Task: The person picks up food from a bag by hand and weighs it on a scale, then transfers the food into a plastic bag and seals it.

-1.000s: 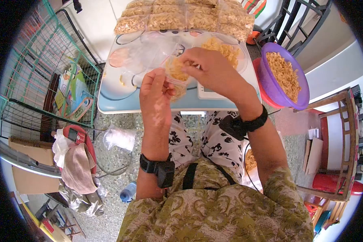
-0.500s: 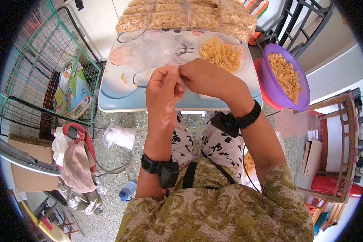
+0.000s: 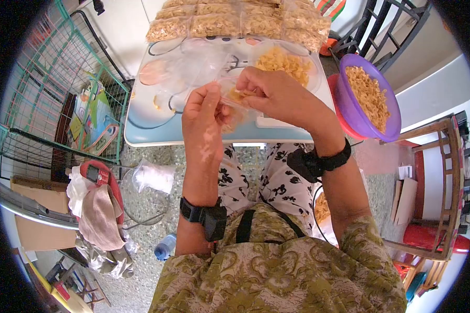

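Note:
Between my hands is a clear plastic bag (image 3: pixel 237 116) with some yellowish dried pieces inside. My left hand (image 3: pixel 204 110) is closed, thumb against fingers, on the bag's left side near its top edge. With bent fingers pinched together, my right hand (image 3: pixel 282 99) holds the right side of the same top edge. Just beyond my right hand, yellow curled pieces (image 3: pixel 284 65) lie on a clear round plate (image 3: pixel 315 82), partly hidden by that hand. Loose clear plastic bags (image 3: pixel 196 65) are spread on the table beyond my left hand.
Filled clear bags (image 3: pixel 214 26) line the back of the patterned table (image 3: pixel 151 133). A purple basin (image 3: pixel 390 128) of dried pieces stands at the right, on something red. To the left are a green wire rack (image 3: pixel 62 104) and a red stool (image 3: pixel 115 182) bearing a phone and cloths.
My right hand has moved slightly right and its fingers have turned toward the left hand. The bag is now spread between them, showing the pieces inside. My left hand has shifted slightly left.

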Available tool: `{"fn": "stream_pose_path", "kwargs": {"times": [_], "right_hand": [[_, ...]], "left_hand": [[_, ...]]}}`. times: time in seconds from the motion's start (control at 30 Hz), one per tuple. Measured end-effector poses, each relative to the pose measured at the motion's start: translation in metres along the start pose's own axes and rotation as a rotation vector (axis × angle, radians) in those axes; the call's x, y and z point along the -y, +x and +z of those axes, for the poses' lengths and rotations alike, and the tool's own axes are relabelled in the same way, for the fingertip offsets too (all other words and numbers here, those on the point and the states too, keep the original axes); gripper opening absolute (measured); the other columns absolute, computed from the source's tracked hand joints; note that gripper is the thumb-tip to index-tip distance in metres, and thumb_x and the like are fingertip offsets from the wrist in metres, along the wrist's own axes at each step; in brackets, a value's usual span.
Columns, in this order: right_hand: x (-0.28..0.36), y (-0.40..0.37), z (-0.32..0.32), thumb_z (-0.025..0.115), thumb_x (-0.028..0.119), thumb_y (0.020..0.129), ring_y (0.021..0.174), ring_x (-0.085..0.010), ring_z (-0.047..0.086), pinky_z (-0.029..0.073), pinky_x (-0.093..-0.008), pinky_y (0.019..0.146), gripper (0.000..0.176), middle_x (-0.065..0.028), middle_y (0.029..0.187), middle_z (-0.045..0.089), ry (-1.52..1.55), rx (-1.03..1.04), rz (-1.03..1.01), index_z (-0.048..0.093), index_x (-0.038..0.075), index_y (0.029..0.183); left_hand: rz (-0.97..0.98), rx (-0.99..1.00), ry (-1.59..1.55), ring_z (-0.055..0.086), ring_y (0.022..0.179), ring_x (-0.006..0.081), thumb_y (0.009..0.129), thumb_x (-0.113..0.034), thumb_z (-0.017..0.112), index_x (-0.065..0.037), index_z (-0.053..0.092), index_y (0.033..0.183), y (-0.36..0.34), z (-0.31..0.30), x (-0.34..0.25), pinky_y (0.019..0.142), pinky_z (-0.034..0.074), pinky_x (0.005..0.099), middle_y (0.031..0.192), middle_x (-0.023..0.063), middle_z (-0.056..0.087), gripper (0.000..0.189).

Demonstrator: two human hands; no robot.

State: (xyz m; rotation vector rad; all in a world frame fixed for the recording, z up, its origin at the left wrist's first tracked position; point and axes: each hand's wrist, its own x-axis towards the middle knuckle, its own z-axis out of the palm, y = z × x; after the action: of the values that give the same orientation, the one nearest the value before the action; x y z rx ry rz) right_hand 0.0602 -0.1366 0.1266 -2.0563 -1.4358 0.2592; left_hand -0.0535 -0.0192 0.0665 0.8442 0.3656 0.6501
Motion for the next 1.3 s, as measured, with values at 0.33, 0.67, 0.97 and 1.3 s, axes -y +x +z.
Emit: {"fn": "stream_pose_path", "kwargs": {"times": [0.33,0.67,0.97,1.3], "right_hand": [[0.009,0.005,0.007,0.058,0.017,0.084,0.071,-0.0288,0.062,0.047,-0.0353,0.063,0.016,-0.0122,0.079,0.064,-0.128,0.027,-0.155,0.063,0.004,0.091],[0.009,0.005,0.012,0.059,0.014,0.083,0.068,-0.023,0.062,0.047,-0.0331,0.062,0.016,-0.0089,0.081,0.063,-0.017,-0.058,-0.108,0.06,0.004,0.096],[0.022,0.001,0.001,0.057,0.015,0.083,0.069,-0.0308,0.061,0.049,-0.0375,0.064,0.013,-0.0142,0.078,0.059,0.098,-0.155,0.0,0.054,0.005,0.09],[0.011,-0.004,0.008,0.048,0.011,0.084,0.084,-0.0352,0.061,0.049,-0.0418,0.072,0.02,-0.0164,0.092,0.064,-0.214,-0.092,-0.217,0.06,0.004,0.098]], "left_hand": [[0.039,-0.006,0.125,0.05,0.061,0.0077,0.089,-0.023,0.064,-0.007,0.058,0.094,-0.002,-0.006,-0.009,0.055,0.041,0.021,0.073,-0.0013,0.055,0.018],[0.043,-0.015,0.135,0.049,0.059,0.0064,0.09,-0.024,0.063,-0.006,0.059,0.096,-0.005,-0.011,-0.013,0.055,0.04,0.0202,0.072,-0.0021,0.054,0.019],[0.11,-0.037,0.077,0.048,0.06,0.0066,0.089,-0.022,0.064,-0.008,0.058,0.093,-0.008,-0.006,-0.019,0.054,0.039,0.0204,0.072,-0.0026,0.053,0.015],[0.036,-0.054,0.15,0.049,0.065,0.0062,0.09,-0.024,0.063,-0.01,0.059,0.093,-0.005,-0.016,-0.012,0.057,0.039,0.0225,0.073,-0.0036,0.053,0.015]]}}
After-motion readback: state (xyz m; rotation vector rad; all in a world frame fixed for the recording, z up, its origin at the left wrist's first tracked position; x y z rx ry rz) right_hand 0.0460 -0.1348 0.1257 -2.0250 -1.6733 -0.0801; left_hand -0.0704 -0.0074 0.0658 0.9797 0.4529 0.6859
